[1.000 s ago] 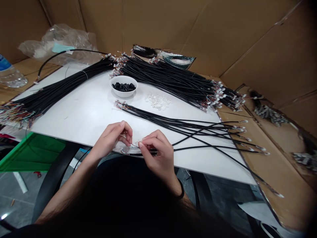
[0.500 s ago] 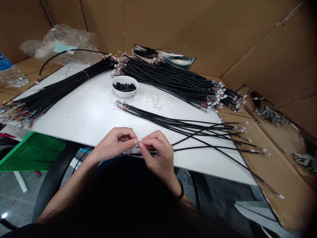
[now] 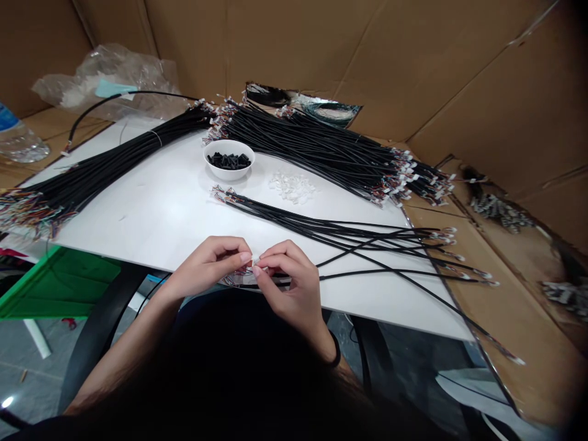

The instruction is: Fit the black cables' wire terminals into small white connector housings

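Left hand [image 3: 215, 264], right hand [image 3: 294, 278]: pinching one white piece [image 3: 254, 261]. From them: one bowl [image 3: 228, 174], twelve o'clock; one white heap [image 3: 294, 187], one o'clock.

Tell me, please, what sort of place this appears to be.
It looks like a cable workbench, perhaps in a workshop: a large pile of black cables with connectors on their ends, a white bowl of short black pieces and a heap of small white parts sit on a white table.

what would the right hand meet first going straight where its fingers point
Most likely the left hand, close ahead beyond the small whitish piece between them; depth there is hard to judge.
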`<state>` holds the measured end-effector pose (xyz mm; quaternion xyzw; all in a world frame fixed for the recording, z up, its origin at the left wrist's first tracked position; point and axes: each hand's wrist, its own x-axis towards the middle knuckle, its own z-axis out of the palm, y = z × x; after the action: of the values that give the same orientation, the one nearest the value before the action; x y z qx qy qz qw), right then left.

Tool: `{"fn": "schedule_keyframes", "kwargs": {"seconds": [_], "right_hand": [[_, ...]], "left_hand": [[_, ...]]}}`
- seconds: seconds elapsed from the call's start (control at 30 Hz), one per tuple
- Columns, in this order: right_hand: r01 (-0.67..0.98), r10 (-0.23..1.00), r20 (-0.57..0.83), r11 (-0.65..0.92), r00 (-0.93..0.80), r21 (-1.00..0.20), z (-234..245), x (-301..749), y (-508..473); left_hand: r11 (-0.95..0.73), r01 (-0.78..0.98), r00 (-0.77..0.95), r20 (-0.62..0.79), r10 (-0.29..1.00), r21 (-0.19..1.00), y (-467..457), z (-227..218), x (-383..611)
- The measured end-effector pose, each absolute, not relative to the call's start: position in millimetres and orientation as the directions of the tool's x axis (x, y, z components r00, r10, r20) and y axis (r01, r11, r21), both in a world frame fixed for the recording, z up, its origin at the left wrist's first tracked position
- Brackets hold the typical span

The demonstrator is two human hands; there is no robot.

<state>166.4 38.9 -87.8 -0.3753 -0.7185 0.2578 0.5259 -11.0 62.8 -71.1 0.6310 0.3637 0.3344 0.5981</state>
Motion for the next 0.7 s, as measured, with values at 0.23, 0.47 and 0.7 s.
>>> {"fn": "schedule_keyframes", "kwargs": {"seconds": [0.23,0.47,0.7], "right_hand": [[0.279,0.808,0.566,0.589,-0.165,-0.759,-89.3,166.8,39.4],[0.259,0.813,0.550,0.582,-0.190,-0.771,-88.7,168.0,40.0],[0.263,0.815,0.546,0.580,-0.196,-0.771,-88.2,167.3,40.2]], "left_hand": [[-0.010,0.060,0.515,-0.022,0.857,0.998,62.8,-70.2,-9.5],[-0.014,0.082,0.515,-0.031,0.856,0.997,62.5,-69.7,-9.7],[-0.014,0.097,0.522,-0.039,0.852,0.995,63.0,-70.1,-9.4]]}}
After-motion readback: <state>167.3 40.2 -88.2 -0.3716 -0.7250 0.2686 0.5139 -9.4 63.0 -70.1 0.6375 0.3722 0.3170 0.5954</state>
